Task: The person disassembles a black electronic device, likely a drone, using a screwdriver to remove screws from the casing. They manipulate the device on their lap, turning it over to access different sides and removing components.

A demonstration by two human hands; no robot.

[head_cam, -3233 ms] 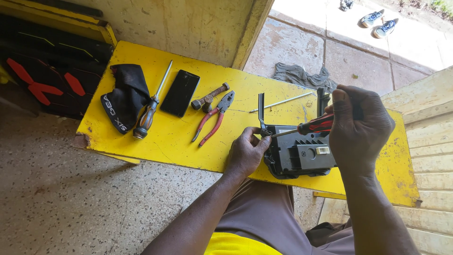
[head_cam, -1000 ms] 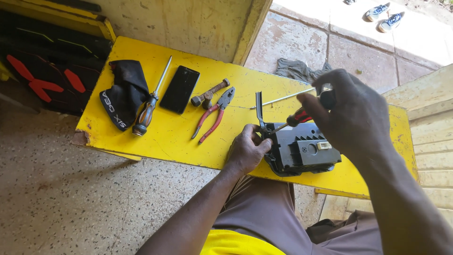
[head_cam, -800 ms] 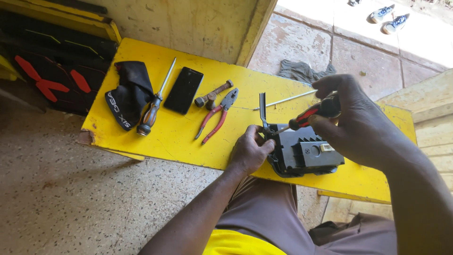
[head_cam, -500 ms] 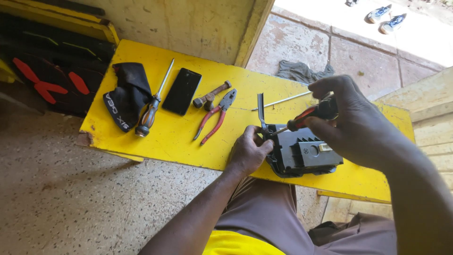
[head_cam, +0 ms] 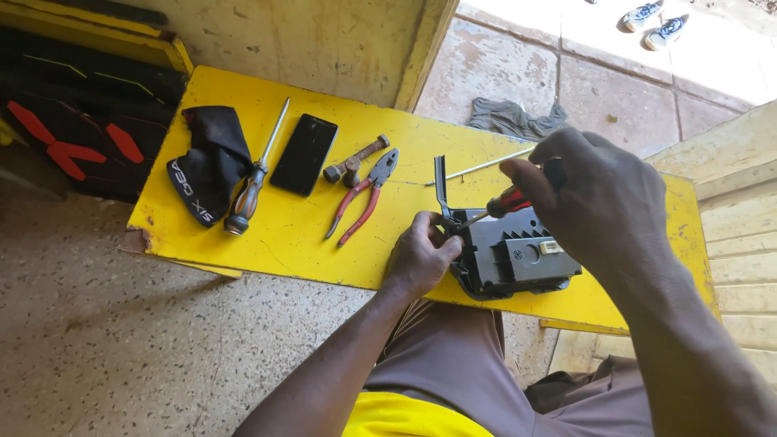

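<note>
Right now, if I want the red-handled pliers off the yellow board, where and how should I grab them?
Probably by the two red handles, from above. The pliers lie flat on the yellow board, jaws toward the small hammer, handles splayed toward the near edge with bare board around them. Pinching both handles together midway should close and lift them, clear of the black phone.

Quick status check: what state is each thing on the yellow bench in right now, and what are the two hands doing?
Left hand: grips the module's left edge.
Right hand: holds the red-handled screwdriver, tip at the module.
Black module: flat on the yellow bench, bracket upright.
Pliers: lying loose, untouched.
Large screwdriver: lying loose.
Phone: screen dark.
Black cloth: crumpled.
</note>
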